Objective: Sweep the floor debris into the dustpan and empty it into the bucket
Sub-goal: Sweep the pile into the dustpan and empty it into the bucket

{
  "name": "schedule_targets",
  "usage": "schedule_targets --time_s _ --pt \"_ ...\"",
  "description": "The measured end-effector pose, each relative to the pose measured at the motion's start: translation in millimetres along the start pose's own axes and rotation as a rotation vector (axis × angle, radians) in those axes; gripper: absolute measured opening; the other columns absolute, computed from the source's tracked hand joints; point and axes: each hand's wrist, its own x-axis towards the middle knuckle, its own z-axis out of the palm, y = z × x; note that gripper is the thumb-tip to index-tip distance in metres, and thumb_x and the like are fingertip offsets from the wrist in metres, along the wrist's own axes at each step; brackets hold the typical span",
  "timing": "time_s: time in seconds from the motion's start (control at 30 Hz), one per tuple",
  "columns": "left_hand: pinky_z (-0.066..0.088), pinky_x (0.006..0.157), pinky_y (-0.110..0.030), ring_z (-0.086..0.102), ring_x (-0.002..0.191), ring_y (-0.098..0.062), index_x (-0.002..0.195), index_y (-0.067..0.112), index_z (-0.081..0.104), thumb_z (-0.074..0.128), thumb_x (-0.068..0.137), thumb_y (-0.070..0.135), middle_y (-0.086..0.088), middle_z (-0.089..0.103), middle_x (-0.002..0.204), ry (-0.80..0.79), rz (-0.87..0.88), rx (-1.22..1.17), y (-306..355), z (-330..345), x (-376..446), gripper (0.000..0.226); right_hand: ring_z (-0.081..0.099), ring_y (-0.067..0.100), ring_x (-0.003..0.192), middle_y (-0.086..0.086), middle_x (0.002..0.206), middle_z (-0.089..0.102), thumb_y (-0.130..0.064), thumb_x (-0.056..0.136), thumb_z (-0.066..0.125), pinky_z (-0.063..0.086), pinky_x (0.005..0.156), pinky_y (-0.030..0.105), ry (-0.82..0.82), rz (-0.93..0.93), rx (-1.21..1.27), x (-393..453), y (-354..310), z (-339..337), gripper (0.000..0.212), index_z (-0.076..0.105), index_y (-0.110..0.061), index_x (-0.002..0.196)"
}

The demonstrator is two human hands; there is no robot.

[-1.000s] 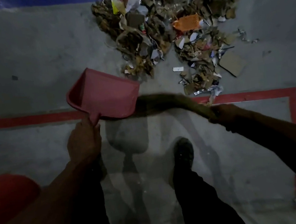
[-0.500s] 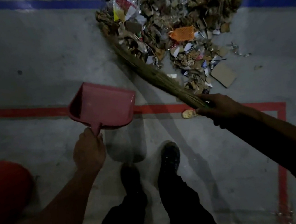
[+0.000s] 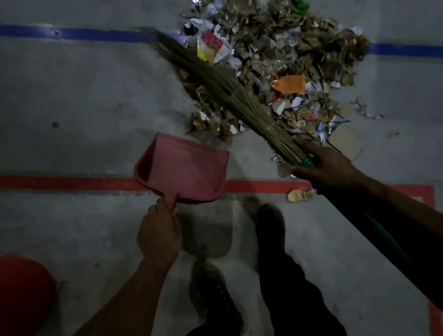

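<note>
A big heap of debris, dry leaves, paper scraps and an orange piece, lies on the grey floor across the blue line. My right hand grips a straw broom at its green collar; the bristles lie over the left side of the heap, tips by the blue line. My left hand holds the short handle of a pink dustpan, which looks empty and hangs just above the floor at the heap's near-left edge. A red bucket shows at the lower left.
A red tape line crosses the floor under the dustpan and turns a corner at the right. A blue tape line runs behind the heap. A crumpled yellowish scrap lies by the red tape. My two dark shoes stand below the dustpan.
The broom swung from lying low beside the dustpan up onto the left side of the heap, and its tips now reach the blue line. The dustpan has come nearer the heap.
</note>
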Motion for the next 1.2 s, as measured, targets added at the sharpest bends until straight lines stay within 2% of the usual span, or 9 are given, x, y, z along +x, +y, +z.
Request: schedule_targets --time_s 0.07,0.17,0.37,0.7,0.83,0.97,1.07,1.13,1.2 --pt "0.043 0.062 -0.040 0.059 0.077 -0.039 0.100 -0.003 0.057 0.056 0.092 0.013 -0.023 0.058 0.088 0.002 0.026 -0.024 1 14 8 0.018 0.065 0.019 0.062 0.001 0.118 0.057 -0.031 0.088 0.068 0.059 0.060 0.038 0.004 -0.019 0.027 23 -1 4 0.070 0.032 -0.036 0.148" --pt "0.044 0.070 -0.040 0.059 0.086 -0.037 0.105 0.000 0.056 0.051 0.095 0.018 -0.021 0.059 0.095 -0.076 -0.027 -0.014 5 39 27 0.021 0.069 0.026 0.073 -0.001 0.125 0.056 -0.031 0.090 0.065 0.059 0.069 0.045 0.003 -0.045 0.013 65 7 11 0.073 0.026 -0.035 0.151" --pt "0.048 0.072 -0.046 0.060 0.086 -0.044 0.115 -0.002 0.056 0.057 0.091 0.017 -0.026 0.059 0.098 -0.065 -0.066 -0.048 14 97 86 0.031 0.065 0.013 0.061 0.001 0.118 0.064 -0.032 0.090 0.064 0.056 0.060 0.034 0.071 -0.060 0.075 153 30 32 0.073 0.025 -0.038 0.151" --pt "0.048 0.081 -0.047 0.057 0.103 -0.043 0.139 0.005 0.041 0.061 0.088 0.016 -0.025 0.056 0.114 -0.155 -0.079 -0.082 42 106 154 0.056 0.066 0.022 0.069 0.002 0.126 0.059 -0.029 0.090 0.065 0.059 0.062 0.041 0.077 -0.011 0.190 203 38 19 0.071 0.028 -0.036 0.150" --pt "0.050 0.078 -0.048 0.059 0.095 -0.043 0.129 0.009 0.048 0.058 0.087 0.018 -0.023 0.059 0.102 -0.175 -0.079 -0.129 59 96 181 0.044 0.068 0.022 0.071 0.001 0.120 0.062 -0.030 0.091 0.064 0.059 0.062 0.042 0.097 -0.023 0.133 222 30 -9 0.071 0.026 -0.037 0.151" --pt "0.047 0.077 -0.043 0.059 0.095 -0.042 0.119 0.010 0.052 0.056 0.089 0.021 -0.021 0.060 0.101 -0.194 -0.085 -0.143 78 90 207 0.032 0.063 0.013 0.060 -0.004 0.115 0.057 -0.028 0.093 0.063 0.053 0.050 0.029 0.118 -0.044 0.090 254 17 -39 0.068 0.028 -0.032 0.151" --pt "0.046 0.075 -0.042 0.059 0.092 -0.044 0.116 0.007 0.053 0.057 0.089 0.021 -0.022 0.060 0.097 -0.166 -0.043 -0.149 84 88 220 0.031 0.066 0.024 0.076 0.004 0.128 0.058 -0.031 0.092 0.063 0.059 0.063 0.039 0.103 -0.031 0.025 285 4 -58 0.067 0.030 -0.028 0.150" --pt "0.044 0.073 -0.040 0.059 0.091 -0.042 0.116 0.006 0.053 0.058 0.089 0.021 -0.021 0.058 0.096 -0.158 -0.030 -0.131 86 89 224 0.031 0.066 0.023 0.069 0.006 0.118 0.062 -0.029 0.092 0.062 0.059 0.054 0.033 0.068 -0.045 -0.057 308 -4 -67 0.063 0.033 -0.026 0.148" --pt "0.041 0.070 -0.037 0.059 0.089 -0.039 0.114 0.008 0.053 0.057 0.091 0.022 -0.018 0.057 0.094 -0.149 -0.028 -0.141 89 91 227 0.027 0.068 0.029 0.077 0.010 0.114 0.065 -0.029 0.091 0.062 0.060 0.066 0.039 0.035 -0.065 -0.158 328 -12 -74 0.057 0.039 -0.024 0.144"
